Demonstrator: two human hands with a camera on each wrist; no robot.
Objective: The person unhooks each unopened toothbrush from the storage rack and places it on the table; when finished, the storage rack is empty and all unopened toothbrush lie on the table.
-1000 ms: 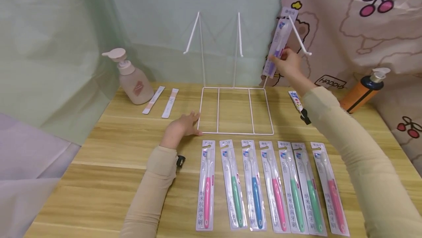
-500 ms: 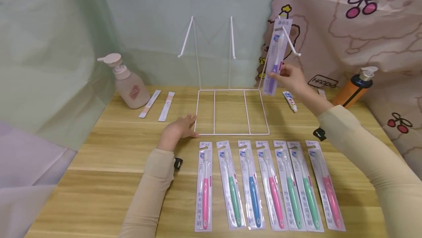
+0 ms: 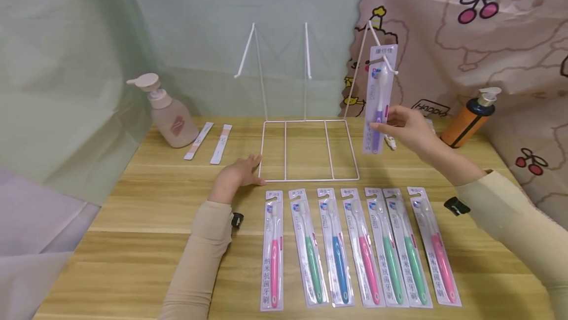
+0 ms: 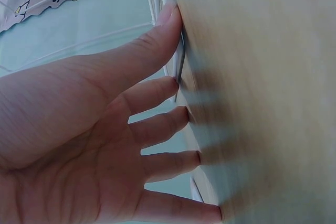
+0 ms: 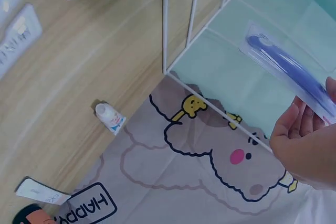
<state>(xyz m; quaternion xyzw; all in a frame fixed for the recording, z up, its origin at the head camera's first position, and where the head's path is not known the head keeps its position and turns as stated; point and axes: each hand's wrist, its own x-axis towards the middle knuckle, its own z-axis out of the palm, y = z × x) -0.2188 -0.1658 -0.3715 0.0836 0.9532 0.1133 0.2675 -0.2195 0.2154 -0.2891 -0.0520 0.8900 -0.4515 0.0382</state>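
Up at about 1 o'clock from the table's middle, the right hand (image 3: 410,130) was pinching the purple toothbrush pack (image 3: 379,100) by its lower half, thumb and fingers closed on the card. The pack's top sat right at the tip of the rightmost hook (image 3: 385,61) of the white wire rack (image 3: 306,150). Couldn't really tell from the head view whether the hang hole was threaded on the hook or just sitting against it, so I'd call that one "maybe hung".

Left hand (image 3: 237,174) was flat at 9 o'clock of the rack's base, fingers straight and spread, fingertips (image 4: 176,82) pressing the base wire down onto the wooden table (image 3: 146,201).

Progress-wise, my guess was barely started: one pack at the rack, and seven packaged toothbrushes (image 3: 355,248) lying in a row at 6 o'clock, untouched. The other two hooks had nothing on them.

Room to move looked fine. Open tabletop between the rack's front edge and the row. Tighter at 3 o'clock, where a small tube (image 3: 390,141) lay just beside the hanging pack and an orange pump bottle (image 3: 468,120) stood further out. The pink pump bottle (image 3: 170,115) and two flat strips (image 3: 210,140) at 10 o'clock were well apart from everything.
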